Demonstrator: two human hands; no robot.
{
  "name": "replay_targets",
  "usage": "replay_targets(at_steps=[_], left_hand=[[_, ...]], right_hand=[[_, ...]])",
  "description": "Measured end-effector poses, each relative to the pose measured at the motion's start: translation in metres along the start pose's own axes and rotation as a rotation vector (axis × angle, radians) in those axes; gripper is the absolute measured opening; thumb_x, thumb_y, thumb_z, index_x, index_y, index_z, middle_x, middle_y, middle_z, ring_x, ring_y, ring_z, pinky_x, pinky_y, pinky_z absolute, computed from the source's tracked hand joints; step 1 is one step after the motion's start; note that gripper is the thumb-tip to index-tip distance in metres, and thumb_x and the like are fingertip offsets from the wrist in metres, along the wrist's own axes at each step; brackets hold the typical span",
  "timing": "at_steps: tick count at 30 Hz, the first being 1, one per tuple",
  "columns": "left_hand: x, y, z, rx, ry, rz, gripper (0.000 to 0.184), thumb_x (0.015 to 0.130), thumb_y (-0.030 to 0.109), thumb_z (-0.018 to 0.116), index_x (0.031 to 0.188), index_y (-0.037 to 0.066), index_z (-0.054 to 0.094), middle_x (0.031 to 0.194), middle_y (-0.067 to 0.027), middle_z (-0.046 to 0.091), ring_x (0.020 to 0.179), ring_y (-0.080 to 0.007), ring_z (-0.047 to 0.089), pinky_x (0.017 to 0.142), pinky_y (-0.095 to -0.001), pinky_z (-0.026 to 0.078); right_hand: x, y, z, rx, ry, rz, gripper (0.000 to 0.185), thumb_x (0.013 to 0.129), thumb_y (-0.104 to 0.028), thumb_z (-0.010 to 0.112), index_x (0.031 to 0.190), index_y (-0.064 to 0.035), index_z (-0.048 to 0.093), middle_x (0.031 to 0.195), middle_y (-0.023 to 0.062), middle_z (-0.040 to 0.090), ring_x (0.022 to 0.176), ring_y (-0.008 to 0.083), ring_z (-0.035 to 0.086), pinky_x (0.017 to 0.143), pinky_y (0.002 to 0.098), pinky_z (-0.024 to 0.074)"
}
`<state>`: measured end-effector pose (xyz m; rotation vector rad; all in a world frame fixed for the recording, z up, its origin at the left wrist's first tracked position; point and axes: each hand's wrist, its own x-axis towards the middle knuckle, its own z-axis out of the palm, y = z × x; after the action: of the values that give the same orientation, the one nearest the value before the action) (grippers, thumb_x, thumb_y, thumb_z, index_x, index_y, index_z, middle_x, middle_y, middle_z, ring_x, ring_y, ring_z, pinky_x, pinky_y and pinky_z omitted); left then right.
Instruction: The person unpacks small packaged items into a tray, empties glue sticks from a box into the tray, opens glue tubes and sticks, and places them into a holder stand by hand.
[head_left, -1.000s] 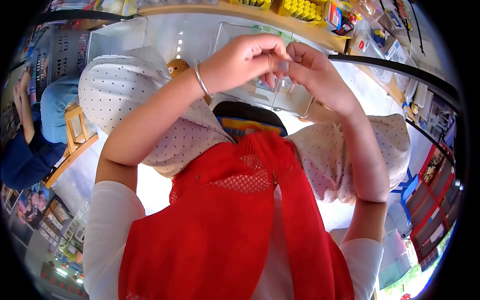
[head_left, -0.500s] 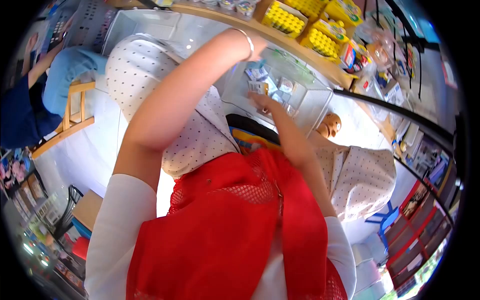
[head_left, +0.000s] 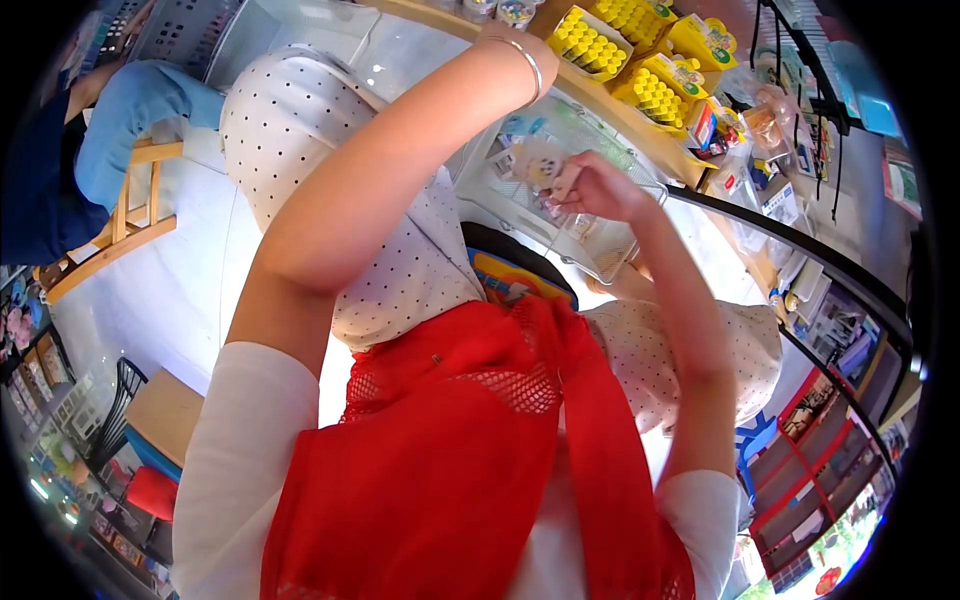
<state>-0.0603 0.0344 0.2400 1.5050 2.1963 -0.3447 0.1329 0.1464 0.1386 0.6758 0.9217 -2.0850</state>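
My right hand (head_left: pixel 598 188) is closed, with fingertips pinched on a small pale packet (head_left: pixel 540 165) that has a cartoon-like figure on it. The packet is over a clear-sided wire basket (head_left: pixel 612 262), which partly shows small packets (head_left: pixel 505 160) inside, blurred and too small to name. My left hand (head_left: pixel 515 48) reaches to the front edge of the wooden shelf, bent away from me, a silver bangle on its wrist. Its fingers are hidden behind the hand, so whether it holds anything cannot be seen.
Yellow display boxes (head_left: pixel 655 95) of yellow-capped tubes line the wooden shelf (head_left: pixel 640 120), near clear tubs (head_left: pixel 515 12). A black bar (head_left: pixel 790 235) crosses on the right. Another person (head_left: pixel 150 100) sits at the left on a wooden stool (head_left: pixel 125 225).
My right hand has lifted from the packets in the basket and moved right, with the pale packet now in its fingers. My left hand has shifted slightly up and right.
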Motion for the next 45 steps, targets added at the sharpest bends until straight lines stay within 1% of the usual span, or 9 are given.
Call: replay_targets(at_steps=[10, 12, 14, 20, 24, 26, 27, 35, 45], left_hand=[[-0.029, 0.025, -0.018, -1.181, -0.105, 0.43, 0.064, 0.087, 0.06, 0.029, 0.107, 0.003, 0.051, 0.095, -0.0061, 0.059, 0.085, -0.0145, 0.057, 0.076, -0.0273, 0.044], [-0.014, 0.029, 0.005, -1.212, 0.069, 0.52, 0.042, 0.083, 0.033, 0.06, 0.111, 0.005, 0.047, 0.091, -0.0023, 0.054, 0.082, -0.0079, 0.051, 0.069, -0.0236, 0.043], [-0.014, 0.032, 0.008, -1.402, 0.107, 0.532, 0.043, 0.077, 0.022, 0.068, 0.11, 0.005, 0.047, 0.09, -0.0018, 0.053, 0.082, -0.007, 0.049, 0.067, -0.0213, 0.042], [-0.023, 0.041, -0.006, -1.264, 0.401, 0.431, 0.041, 0.073, 0.018, 0.07, 0.106, 0.006, 0.049, 0.091, -0.0005, 0.053, 0.08, -0.007, 0.05, 0.062, -0.0203, 0.042], [-0.029, 0.054, -0.011, -0.78, 0.834, 0.554, 0.04, 0.069, 0.017, 0.072, 0.102, 0.009, 0.051, 0.09, -0.0019, 0.055, 0.077, -0.0136, 0.054, 0.061, -0.0242, 0.043], [-0.033, 0.059, -0.012, -0.625, 0.93, 0.621, 0.039, 0.066, 0.017, 0.071, 0.099, 0.01, 0.053, 0.09, -0.0044, 0.055, 0.079, -0.0204, 0.057, 0.067, -0.0296, 0.047], [-0.029, 0.061, -0.011, -0.54, 1.067, 0.682, 0.043, 0.063, 0.013, 0.075, 0.1, 0.011, 0.052, 0.089, -0.0022, 0.056, 0.073, -0.0156, 0.055, 0.054, -0.023, 0.042], [-0.033, 0.062, -0.008, -0.925, 0.852, 0.601, 0.045, 0.06, 0.009, 0.077, 0.098, 0.009, 0.054, 0.092, -0.0005, 0.058, 0.069, -0.0081, 0.05, 0.052, -0.0213, 0.039], [-0.034, 0.058, -0.004, -1.29, 0.405, 0.424, 0.031, 0.065, 0.013, 0.076, 0.089, 0.005, 0.057, 0.077, 0.0055, 0.051, 0.064, -0.0007, 0.038, 0.054, -0.0165, 0.033]], right_hand=[[-0.132, -0.037, 0.048, 0.161, -0.167, -0.415, 0.062, 0.087, -0.05, 0.03, 0.125, -0.0011, 0.036, 0.103, 0.0203, 0.057, 0.081, 0.0208, 0.058, 0.073, 0.0286, 0.0459], [-0.13, -0.041, 0.056, 0.123, -0.099, -0.439, 0.063, 0.087, -0.05, 0.031, 0.126, -0.0013, 0.036, 0.103, 0.0187, 0.057, 0.085, 0.0211, 0.058, 0.073, 0.0286, 0.0456], [-0.126, -0.044, 0.062, 0.085, 0.021, -0.453, 0.063, 0.087, -0.051, 0.031, 0.126, -0.0021, 0.036, 0.105, 0.0176, 0.057, 0.09, 0.0223, 0.057, 0.074, 0.0283, 0.0451], [-0.131, -0.036, 0.065, -0.219, 0.584, -0.796, 0.052, 0.084, -0.029, 0.056, 0.124, -0.001, 0.037, 0.111, 0.0118, 0.055, 0.102, 0.0236, 0.053, 0.085, 0.0331, 0.0428], [-0.14, -0.041, 0.063, -1.093, 1.061, -0.982, 0.043, 0.074, -0.018, 0.07, 0.112, -0.0065, 0.052, 0.105, 0.0101, 0.058, 0.098, 0.0244, 0.055, 0.085, 0.0349, 0.0429], [-0.146, -0.044, 0.068, -1.329, 1.09, -1.131, 0.036, 0.068, -0.016, 0.071, 0.1, -0.0081, 0.058, 0.098, 0.0082, 0.06, 0.093, 0.026, 0.055, 0.082, 0.0356, 0.0427], [-0.15, -0.046, 0.068, -1.469, 1.046, -1.178, 0.037, 0.066, -0.015, 0.071, 0.099, -0.0082, 0.058, 0.097, 0.0078, 0.06, 0.091, 0.0262, 0.055, 0.081, 0.0358, 0.0427], [-0.153, -0.044, 0.076, -1.587, 0.986, -1.284, 0.031, 0.061, -0.011, 0.071, 0.091, -0.007, 0.059, 0.086, 0.0064, 0.061, 0.083, 0.0248, 0.057, 0.077, 0.0361, 0.0418], [-0.139, -0.038, 0.074, -0.866, 0.84, -1.061, 0.036, 0.071, -0.015, 0.072, 0.1, -0.0008, 0.057, 0.089, 0.009, 0.061, 0.083, 0.016, 0.056, 0.075, 0.0289, 0.0439]])
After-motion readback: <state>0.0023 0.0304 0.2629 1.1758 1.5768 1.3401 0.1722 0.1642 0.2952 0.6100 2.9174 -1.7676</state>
